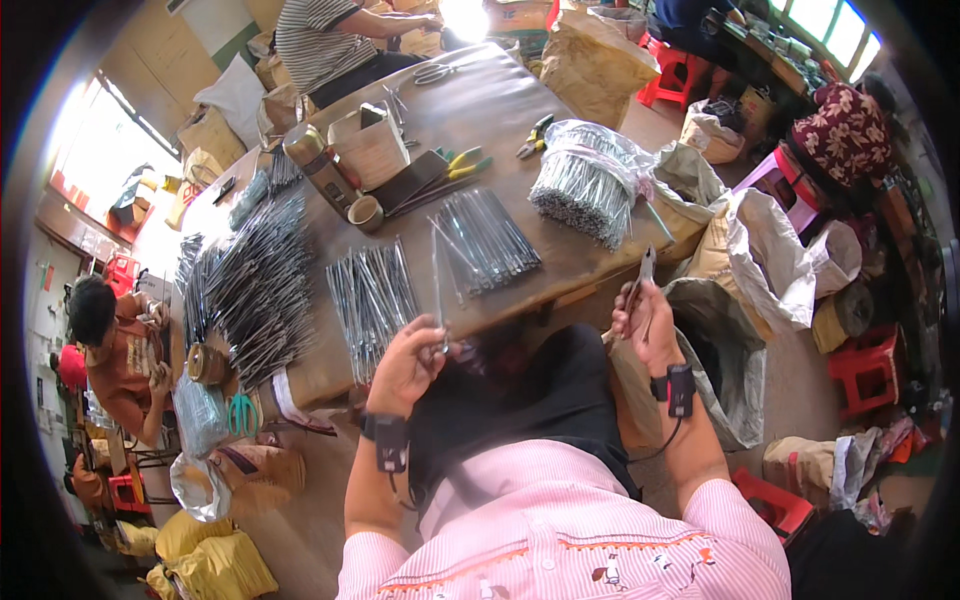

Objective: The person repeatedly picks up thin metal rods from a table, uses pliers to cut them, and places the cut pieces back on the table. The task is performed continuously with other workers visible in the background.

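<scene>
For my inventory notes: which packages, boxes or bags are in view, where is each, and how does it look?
Box: table's far side, open, beige cardboard.
Sack: beyond the table's far end, tall, brown paper.
White bag: floor, right of table, crumpled.
Yellow bags: floor, lower left, bulging.

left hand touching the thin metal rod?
Touching. Head view: the left hand pinches the lower end of the rod between its fingers, with no gap; the rod rises over the table.
</scene>
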A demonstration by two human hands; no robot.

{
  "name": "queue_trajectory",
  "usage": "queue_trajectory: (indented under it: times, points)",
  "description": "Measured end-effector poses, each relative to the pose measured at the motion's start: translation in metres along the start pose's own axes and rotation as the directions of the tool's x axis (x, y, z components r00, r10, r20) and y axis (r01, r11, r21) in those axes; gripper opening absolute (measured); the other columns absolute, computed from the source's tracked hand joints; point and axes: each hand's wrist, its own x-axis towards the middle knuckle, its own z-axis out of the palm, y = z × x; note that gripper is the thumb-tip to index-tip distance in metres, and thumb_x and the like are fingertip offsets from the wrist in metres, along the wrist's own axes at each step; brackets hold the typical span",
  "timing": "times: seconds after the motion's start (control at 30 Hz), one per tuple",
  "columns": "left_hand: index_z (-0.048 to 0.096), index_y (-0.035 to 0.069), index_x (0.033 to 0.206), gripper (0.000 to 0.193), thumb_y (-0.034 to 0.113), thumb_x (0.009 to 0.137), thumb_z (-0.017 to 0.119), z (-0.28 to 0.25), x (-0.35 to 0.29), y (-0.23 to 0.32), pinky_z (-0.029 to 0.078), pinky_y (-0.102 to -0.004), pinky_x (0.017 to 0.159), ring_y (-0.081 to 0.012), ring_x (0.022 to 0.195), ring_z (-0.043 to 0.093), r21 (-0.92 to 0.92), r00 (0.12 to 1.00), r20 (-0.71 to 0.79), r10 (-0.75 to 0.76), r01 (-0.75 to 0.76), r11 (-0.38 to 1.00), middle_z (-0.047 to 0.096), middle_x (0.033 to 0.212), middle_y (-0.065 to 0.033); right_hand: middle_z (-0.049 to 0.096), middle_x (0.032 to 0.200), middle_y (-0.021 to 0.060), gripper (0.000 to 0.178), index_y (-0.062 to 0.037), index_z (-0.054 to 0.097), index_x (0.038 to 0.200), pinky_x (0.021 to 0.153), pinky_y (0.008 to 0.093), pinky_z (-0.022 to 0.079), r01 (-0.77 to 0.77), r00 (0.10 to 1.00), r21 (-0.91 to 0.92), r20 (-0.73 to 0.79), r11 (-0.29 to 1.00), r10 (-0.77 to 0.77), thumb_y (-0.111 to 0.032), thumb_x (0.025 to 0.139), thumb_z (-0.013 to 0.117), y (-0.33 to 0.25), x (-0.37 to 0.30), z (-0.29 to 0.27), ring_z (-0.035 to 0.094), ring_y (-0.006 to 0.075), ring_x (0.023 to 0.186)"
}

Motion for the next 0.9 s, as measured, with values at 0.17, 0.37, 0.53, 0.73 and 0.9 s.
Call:
queue_trajectory:
  times: [0.17, 0.37, 0.53, 0.73, 0.9]
  points:
    - [0.058, 0.002, 0.097, 0.011, 0.001, 0.086, 0.058, -0.016, -0.033, 0.008, 0.052, -0.0162, 0.050, -0.0170, 0.067, 0.067, -0.028, 0.996, -0.029, 0.084, -0.085, 0.996, 0.064, 0.082, -0.0065, 0.057, 0.077, 0.0078, 0.024, -0.0064, 0.057, 0.094, 0.058, 0.0346, 0.048, 0.061, 0.997, 0.029, -0.049, 0.998, -0.059, -0.028, 0.090, 0.047, -0.028, 0.034, -0.010, 0.057, 0.0200, 0.066]
    - [0.059, 0.002, 0.097, 0.012, -0.001, 0.085, 0.058, -0.019, -0.046, 0.007, 0.052, -0.0189, 0.051, -0.0186, 0.066, 0.067, -0.031, 0.992, -0.065, 0.104, -0.106, 0.994, 0.064, 0.083, -0.0074, 0.062, 0.072, 0.0077, 0.008, -0.0040, 0.059, 0.085, 0.056, 0.0335, 0.053, 0.244, 0.921, -0.537, -0.132, 0.808, -0.366, -0.011, 0.081, 0.055, -0.050, 0.079, -0.017, 0.061, 0.0173, 0.063]
    - [0.059, 0.003, 0.096, 0.012, -0.002, 0.084, 0.058, -0.005, -0.043, -0.003, 0.053, -0.0216, 0.053, -0.0207, 0.067, 0.067, 0.006, 0.998, 0.019, 0.054, -0.054, 0.999, 0.064, 0.083, -0.0077, 0.054, 0.062, 0.0017, 0.017, -0.0037, 0.057, 0.080, 0.045, 0.0281, 0.044, 0.062, 0.857, -0.970, -0.070, 0.236, -0.510, -0.018, 0.083, 0.066, -0.057, 0.114, -0.024, 0.052, 0.0121, 0.050]
    - [0.058, -0.002, 0.098, 0.014, -0.004, 0.084, 0.057, 0.002, -0.040, -0.005, 0.056, -0.0205, 0.048, -0.0202, 0.064, 0.068, -0.015, 0.995, 0.029, 0.093, -0.092, 0.996, 0.065, 0.083, -0.0118, 0.059, 0.061, 0.0063, 0.015, -0.0002, 0.061, 0.077, 0.045, 0.0310, 0.046, 0.122, 0.951, -0.687, -0.127, 0.717, -0.283, -0.013, 0.082, 0.065, -0.051, 0.097, -0.013, 0.054, 0.0171, 0.046]
    - [0.058, 0.001, 0.094, 0.012, -0.001, 0.082, 0.058, -0.010, -0.049, -0.004, 0.051, -0.0232, 0.052, -0.0219, 0.066, 0.067, 0.057, 0.998, -0.023, 0.059, -0.058, 0.997, 0.064, 0.083, -0.0082, 0.061, 0.070, 0.0064, 0.013, -0.0030, 0.061, 0.081, 0.058, 0.0339, 0.052, -0.057, 0.994, -0.224, -0.101, 0.973, 0.035, -0.014, 0.088, 0.062, -0.055, 0.055, 0.013, 0.059, 0.0192, 0.059]
